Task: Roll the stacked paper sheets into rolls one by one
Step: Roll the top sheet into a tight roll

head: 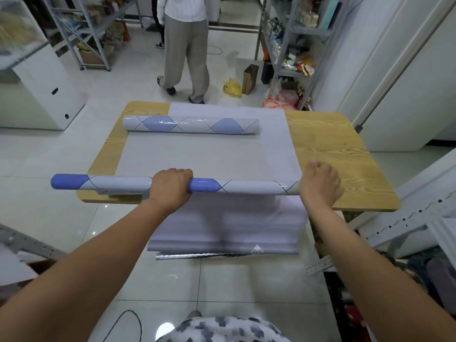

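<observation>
I've got the roll [118, 185] right in front of me, a long tube of pale paper with blue lens shapes and thin crossing lines, held level over the near edge of the table [333, 149]. My left hand [170, 187] is wrapped round it about midway, knuckles up, fingers curled over the top and closed on the tube. My right hand [319, 183] is fisted on the right end, fingers curled tight round it. The left end of the roll sticks out past the table's left side.

Under it, the stacked sheets [197, 156] lie flat on the wood, plain side up, and their near part hangs down off the table edge towards me. Further back, a second roll [191, 125], same pattern, lies across the sheets near the far edge, well apart from both hands.

Beyond the table, a person [187, 53] in loose grey trousers stands on the tiled floor. To the right sit a yellow bag [232, 87] and a cardboard box [249, 79], beside metal shelving [291, 33] packed with goods.
</observation>
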